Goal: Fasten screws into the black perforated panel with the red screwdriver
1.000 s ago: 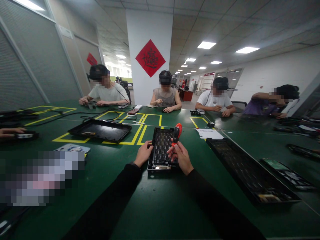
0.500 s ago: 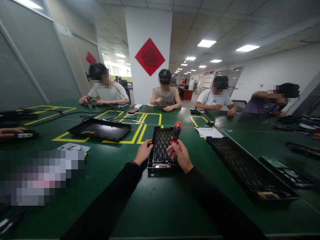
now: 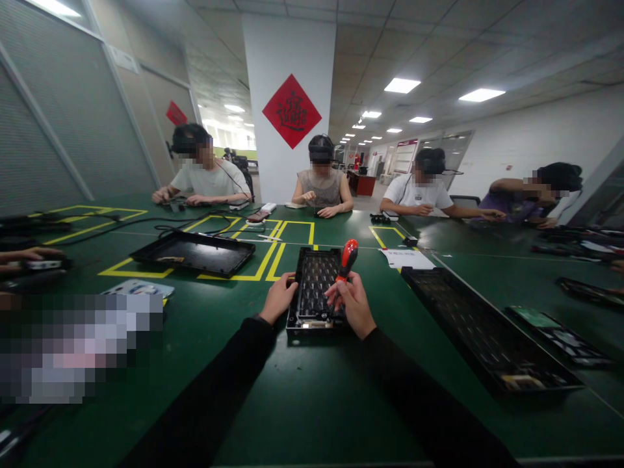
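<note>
In front of me a black rectangular tray (image 3: 312, 332) lies on the green table; rows of small light marks cover its inside, and a pale strip sits at its near end. My left hand (image 3: 279, 300) grips the tray's left edge, thumb on the rim. My right hand (image 3: 355, 305) is closed round a red and black screwdriver (image 3: 348, 255), its handle up and leaning slightly right. The shaft points down to the tray's near right part; its tip is too small to make out.
A black shallow tray (image 3: 192, 265) lies at the left, and a long black tray (image 3: 487, 325) at the right beside white paper (image 3: 408, 259). A green and black part (image 3: 560, 335) is further right. Several people sit across; a person's hand (image 3: 32, 255) shows at the left edge.
The screwdriver's handle has tilted a little to the right and turned in my right hand. My left hand stays on the tray. Across the table, a person's arm has stretched out to the right.
</note>
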